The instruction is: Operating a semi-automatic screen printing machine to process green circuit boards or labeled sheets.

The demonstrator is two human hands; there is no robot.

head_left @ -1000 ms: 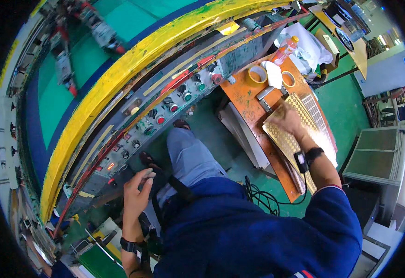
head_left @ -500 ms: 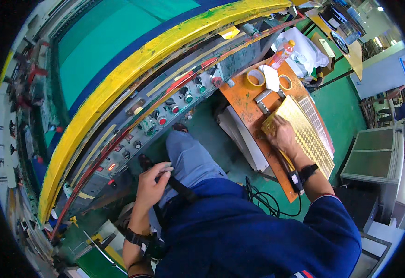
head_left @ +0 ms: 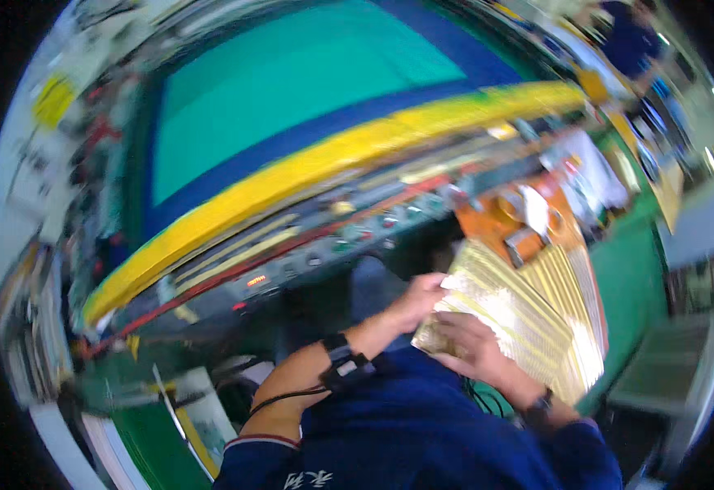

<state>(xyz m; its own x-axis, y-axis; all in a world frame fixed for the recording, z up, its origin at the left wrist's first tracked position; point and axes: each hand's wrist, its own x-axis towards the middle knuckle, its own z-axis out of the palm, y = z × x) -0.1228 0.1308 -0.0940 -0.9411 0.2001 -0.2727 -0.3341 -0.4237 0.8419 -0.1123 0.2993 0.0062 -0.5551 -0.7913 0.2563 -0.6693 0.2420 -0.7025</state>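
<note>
A thin gold sheet (head_left: 508,306) with rows of a repeated pattern is lifted and tilted in front of me, its surface glaring. My right hand (head_left: 471,347) grips its near corner, fingers bent over the top and the thumb hidden or blurred. At the sheet's left edge my left hand (head_left: 417,302) has its fingers closed on the rim; motion blur softens the exact contact. Behind the lifted sheet, more gold sheets (head_left: 586,359) lie on the orange-brown table (head_left: 484,214).
A large machine with a yellow front beam (head_left: 357,139), a green screen (head_left: 292,90) and a control panel (head_left: 349,241) spans the front. Tape rolls (head_left: 510,204) and a dark-and-silver block (head_left: 524,243) sit on the table. Another person (head_left: 631,41) is at the far right.
My right hand has lifted a gold sheet off the stack and drawn it left toward me. My left hand has moved right to the sheet's edge. The view has turned.
</note>
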